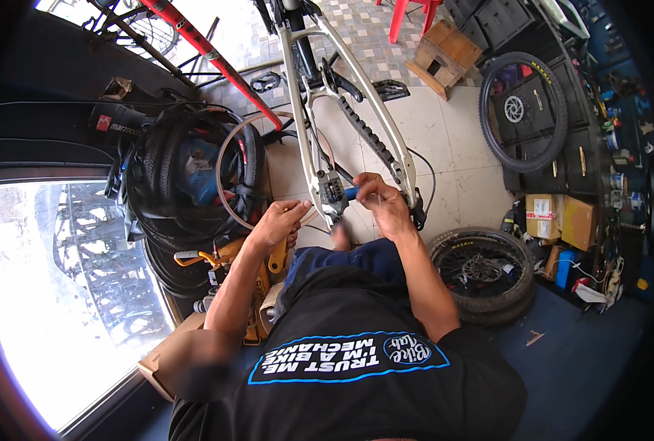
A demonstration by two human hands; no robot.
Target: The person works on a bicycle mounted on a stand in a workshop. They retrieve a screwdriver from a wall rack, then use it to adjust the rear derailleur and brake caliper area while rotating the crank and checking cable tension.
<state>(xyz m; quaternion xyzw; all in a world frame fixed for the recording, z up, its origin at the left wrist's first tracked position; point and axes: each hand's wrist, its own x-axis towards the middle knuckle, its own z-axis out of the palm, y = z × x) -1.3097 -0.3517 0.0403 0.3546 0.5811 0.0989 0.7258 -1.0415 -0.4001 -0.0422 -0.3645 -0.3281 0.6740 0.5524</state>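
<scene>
A pale beige bicycle frame [297, 103] stands in front of me, its rear end toward me with no wheel between the stays. At the tip of its left stay sits a grey brake caliper [332, 192]. My right hand [386, 209] is between the stays, its fingers closed on a blue-handled tool [351, 193] that lies against the caliper; the tool's working end is hidden. Beside the left stay's end, my left hand [277, 223] is pinched together. Whatever those fingertips hold is too small to make out.
Stacked black tyres [154, 158] and a bare rim [224, 169] lie to the left, below a red frame [202, 50]. Wheels [516, 290] lie on the floor at right, near cardboard boxes [578, 220]. Another wheel [490, 125] leans against black drawers. A wooden stool [452, 51] stands farther off.
</scene>
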